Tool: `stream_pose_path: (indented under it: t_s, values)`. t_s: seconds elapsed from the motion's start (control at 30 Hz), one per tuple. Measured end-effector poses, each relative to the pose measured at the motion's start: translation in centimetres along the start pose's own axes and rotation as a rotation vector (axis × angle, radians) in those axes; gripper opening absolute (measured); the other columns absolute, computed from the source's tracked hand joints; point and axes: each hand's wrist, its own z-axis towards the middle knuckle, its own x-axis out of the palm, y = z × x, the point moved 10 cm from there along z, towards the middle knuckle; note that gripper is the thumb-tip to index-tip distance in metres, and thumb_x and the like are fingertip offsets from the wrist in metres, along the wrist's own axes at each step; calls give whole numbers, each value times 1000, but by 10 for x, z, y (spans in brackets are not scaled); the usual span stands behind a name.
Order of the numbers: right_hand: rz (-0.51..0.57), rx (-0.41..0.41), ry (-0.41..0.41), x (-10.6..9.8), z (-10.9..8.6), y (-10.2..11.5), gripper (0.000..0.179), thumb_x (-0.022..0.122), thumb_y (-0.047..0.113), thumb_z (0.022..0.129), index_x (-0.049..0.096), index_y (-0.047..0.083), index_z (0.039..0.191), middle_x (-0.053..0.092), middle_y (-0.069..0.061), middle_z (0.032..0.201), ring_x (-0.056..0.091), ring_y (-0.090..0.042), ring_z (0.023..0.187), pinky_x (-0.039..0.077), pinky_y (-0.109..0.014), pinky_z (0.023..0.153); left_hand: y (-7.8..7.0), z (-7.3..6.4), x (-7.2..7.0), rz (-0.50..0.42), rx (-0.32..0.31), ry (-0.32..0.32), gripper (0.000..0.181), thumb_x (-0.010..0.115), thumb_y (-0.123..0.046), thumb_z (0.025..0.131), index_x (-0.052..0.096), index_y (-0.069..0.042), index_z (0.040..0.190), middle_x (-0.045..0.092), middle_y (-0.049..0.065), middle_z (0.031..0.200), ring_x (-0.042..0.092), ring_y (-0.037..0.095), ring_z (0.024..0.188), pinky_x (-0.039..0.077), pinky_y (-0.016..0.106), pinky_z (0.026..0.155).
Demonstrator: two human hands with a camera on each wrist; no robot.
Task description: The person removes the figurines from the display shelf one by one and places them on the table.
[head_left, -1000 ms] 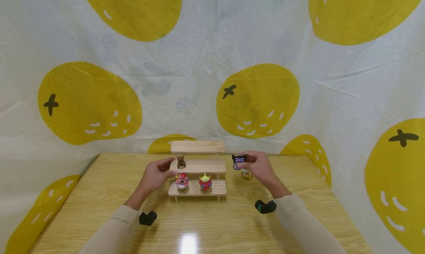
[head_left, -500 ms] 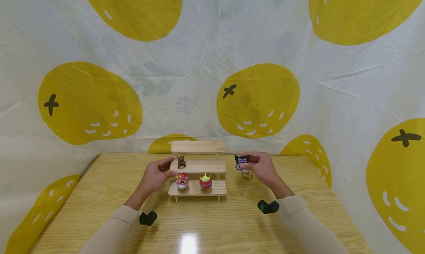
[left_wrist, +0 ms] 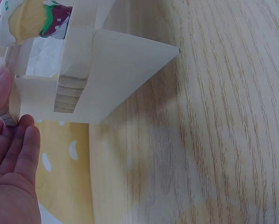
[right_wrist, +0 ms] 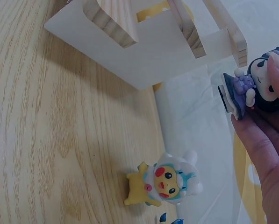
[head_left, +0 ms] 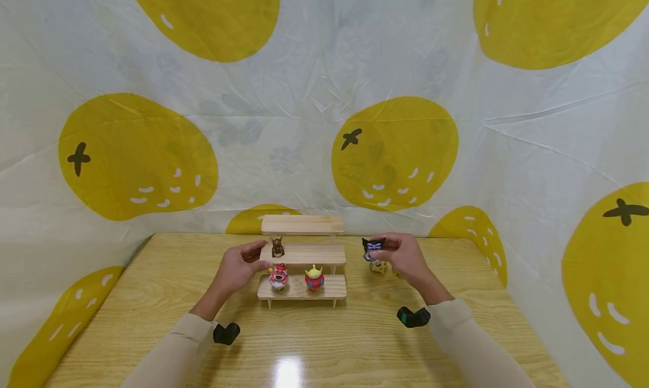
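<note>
A three-tier wooden display stand (head_left: 309, 254) is on the table. My left hand (head_left: 237, 270) grips the left end of its middle tier, thumb above and fingers below in the left wrist view. To the right of the stand, my right hand (head_left: 404, 259) holds a small black-and-purple figurine (right_wrist: 244, 91) with black ears and a bow, between thumb and fingers. Close below it on the table is a yellow figurine (right_wrist: 165, 184) in a white hood. A brown figurine (head_left: 277, 247) sits on the middle tier. On the bottom tier stand a pink figurine (head_left: 278, 277) and a red-and-yellow alien figurine (head_left: 314, 278).
Part of another small figurine with blue tips (right_wrist: 169, 219) shows at the lower edge of the right wrist view. A white curtain (head_left: 284, 163) with yellow fruit shapes hangs behind the wood-grain table (head_left: 314, 337).
My right hand has drifted a little to the right with the black-and-purple figurine, now over the yellow one in the head view. The left hand and stand have stayed put.
</note>
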Motion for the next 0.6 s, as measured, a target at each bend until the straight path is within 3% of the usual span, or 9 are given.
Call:
stream_pose_path:
  t_s: [0.27,0.6]
  values:
    - [-11,19,-12,-4,-1,-5,34,78,4,92,73,-4,125,79,-21,106,74,-7,86,65,-32,80,0,-1,0,-7,-4,1,59,79,-18,94,58,-4,148,58,19,152,60,37,138,55,47,110]
    - [-24,18,-10,-8,-2,-6,34,78,4,92,73,-4,125,78,-22,108,75,-7,87,61,-22,75,1,1,0,8,-2,-3,59,79,-16,94,58,-3,148,59,20,151,60,37,137,55,45,110]
